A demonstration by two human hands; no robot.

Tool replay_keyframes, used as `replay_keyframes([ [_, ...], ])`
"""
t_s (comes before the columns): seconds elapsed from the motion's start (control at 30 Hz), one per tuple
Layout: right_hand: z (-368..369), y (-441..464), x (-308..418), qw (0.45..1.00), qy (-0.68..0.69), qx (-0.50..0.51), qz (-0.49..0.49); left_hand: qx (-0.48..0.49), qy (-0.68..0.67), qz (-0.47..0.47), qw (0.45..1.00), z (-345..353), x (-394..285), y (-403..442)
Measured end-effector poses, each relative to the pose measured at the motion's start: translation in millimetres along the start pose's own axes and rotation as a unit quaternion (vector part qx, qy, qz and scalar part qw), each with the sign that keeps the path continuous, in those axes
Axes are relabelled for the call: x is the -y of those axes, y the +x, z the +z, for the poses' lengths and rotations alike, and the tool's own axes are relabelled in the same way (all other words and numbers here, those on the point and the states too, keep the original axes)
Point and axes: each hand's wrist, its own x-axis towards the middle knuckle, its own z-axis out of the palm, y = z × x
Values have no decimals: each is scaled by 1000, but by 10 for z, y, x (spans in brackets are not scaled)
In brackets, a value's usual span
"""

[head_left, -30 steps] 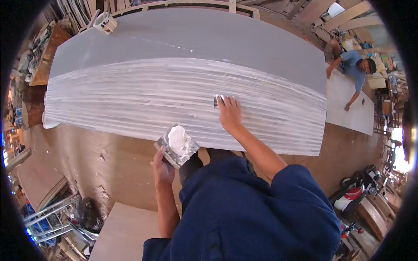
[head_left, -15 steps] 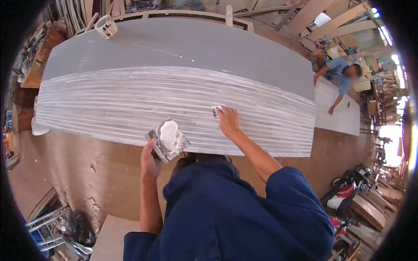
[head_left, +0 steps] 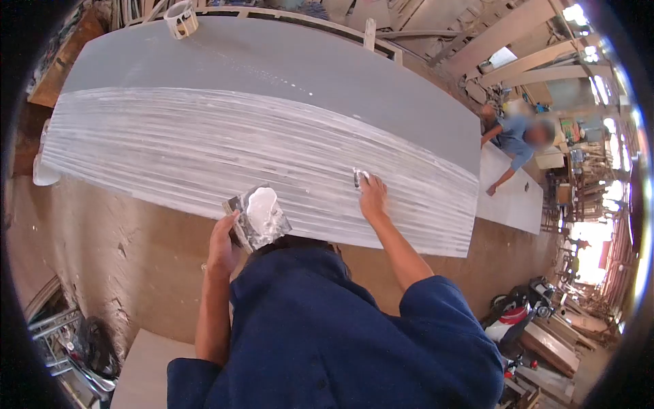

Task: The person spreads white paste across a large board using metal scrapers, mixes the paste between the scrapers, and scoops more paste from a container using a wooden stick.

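A long grey panel [head_left: 272,58] lies in front of me, its near half streaked with white filler in lengthwise stripes. My left hand [head_left: 223,244] grips a square metal plate [head_left: 240,228] near the panel's front edge. On that plate sits a thick mound of white filler paste [head_left: 264,210]. My right hand [head_left: 373,196] is closed on a small putty knife [head_left: 357,178], whose blade carries some white paste. The knife is at the striped surface, right of the panel's middle; whether its edge touches cannot be made out.
A white bucket [head_left: 180,19] stands at the panel's far left edge. At the right, a co-worker in a blue shirt [head_left: 516,136] leans over another pale panel [head_left: 521,208]. A motorcycle [head_left: 514,315] is at lower right, and a metal frame [head_left: 54,327] at lower left.
My right hand and the putty knife have shifted slightly right over the stripes. The view has turned a little, so the panel appears more tilted. My left hand keeps its hold on the plate.
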Motion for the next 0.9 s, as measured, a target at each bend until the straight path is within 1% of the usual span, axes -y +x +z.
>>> replay_keyframes([
  [0.03, 3, 3, -25, 1000, -27, -2, -2, 3, 8, 14, 1000, -40, 19, -14],
  [0.07, -13, -47, -62, 1000, -29, -4, 7, 10, 12, 9, 1000, -56, 22, -30],
  [0.13, -23, -39, -166, 1000, 5, 10, -20, -28, 2, 2, 1000, 27, -33, -4],
  [0.17, -11, -2, -228, 1000, 1, 8, -16, 21, 11, 30, 999, 46, -29, -29],
  [0.23, 66, 1, -351, 1000, -18, -26, 1, 14, 4, 13, 1000, 67, -1, -1],
  [0.3, 108, -95, -354, 1000, -17, -15, 0, -11, 17, -6, 1000, -14, -6, 9],
  [0.37, 80, -157, -295, 1000, -10, -11, 1, -13, 16, -11, 1000, -88, -22, 6],
  [0.43, 24, -73, -382, 999, 9, -15, 27, -13, 1, -7, 1000, 16, -52, 36],
  [0.47, 28, -60, -410, 1000, 8, -8, 23, 1, 6, -4, 1000, 41, -53, -5],
  [0.5, 61, -45, -441, 999, -1, -34, 11, 15, 13, -3, 1000, 64, -47, -55],
  [0.53, 98, -104, -444, 998, -7, -59, 5, 10, 14, -10, 1000, 0, -19, -81],
  [0.57, 134, -161, -441, 998, -6, -56, 10, 2, 19, -16, 1000, -99, -1, -35],
  [0.63, 137, -187, -427, 1000, -7, -8, 8, 5, 30, -22, 999, -171, 21, 58],
  [0.73, 120, -31, -541, 999, 5, -37, 38, -28, -2, -26, 999, -127, 68, 106],
  [0.8, 173, 8, -525, 999, -10, -36, 31, -10, -4, -22, 1000, -93, 95, 67],
  [0.83, 196, -26, -470, 998, -22, -41, 31, -16, -2, -27, 1000, -153, 120, 53],
  [0.87, 211, -38, -416, 999, -19, -39, 32, -17, -4, -48, 999, -230, 143, 89],
  [0.9, 204, -60, -350, 999, -20, -4, 38, -14, -4, -71, 997, -288, 128, 124],
])
